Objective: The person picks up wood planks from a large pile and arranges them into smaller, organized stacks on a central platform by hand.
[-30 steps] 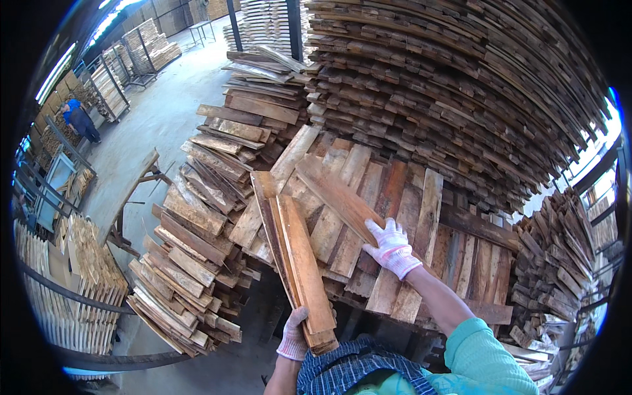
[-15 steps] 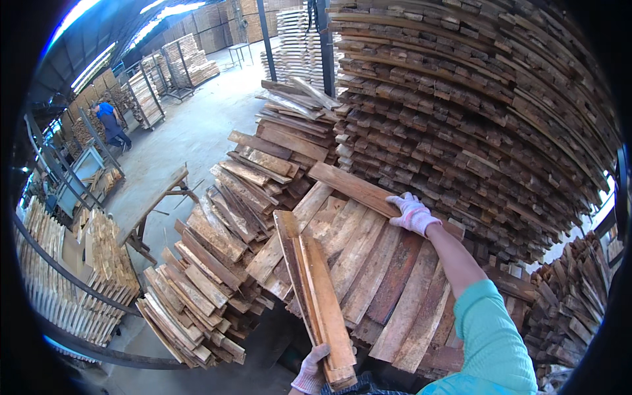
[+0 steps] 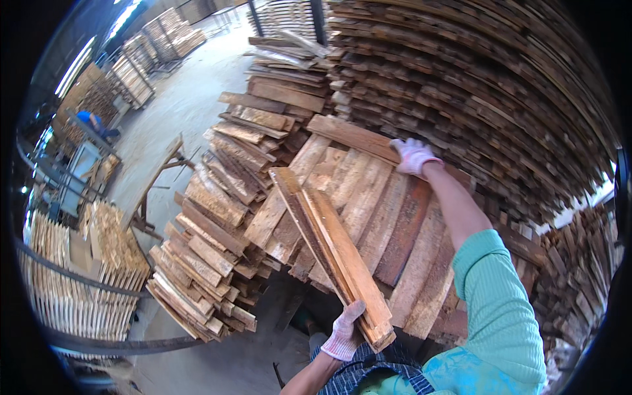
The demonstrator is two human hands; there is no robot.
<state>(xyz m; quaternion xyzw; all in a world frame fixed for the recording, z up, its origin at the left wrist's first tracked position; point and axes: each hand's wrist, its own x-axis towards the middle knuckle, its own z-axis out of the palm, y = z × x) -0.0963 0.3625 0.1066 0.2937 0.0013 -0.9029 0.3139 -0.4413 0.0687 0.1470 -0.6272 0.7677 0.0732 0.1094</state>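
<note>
The left hand (image 3: 343,332), in a pale knitted glove, has its fingers curled firmly round the near end of a bundle of boards (image 3: 349,257), thumb uppermost along one side. The bundle slants away from the person's front, its far end over the left part of a row of boards (image 3: 421,253). Its pieces are long, narrow and straight-sided, lying lengthwise together; the upper face is a warm orange-tan and fairly smooth, while the left-hand piece is darker brown and reaches farther forward. How many pieces there are cannot be told. The right hand (image 3: 413,156), gloved alike, lies with fingers slightly bent on a crosswise board (image 3: 355,136) at the row's far edge; whether it grips that board or only presses on it cannot be told. This board is reddish brown, flat and plain, with a squared left end. The row beneath runs from pale, mottled tan to one dark red-brown plank. Behind rises a tall stack (image 3: 461,99) of rough, dark boards; a looser pile (image 3: 214,243) lies left.
</note>
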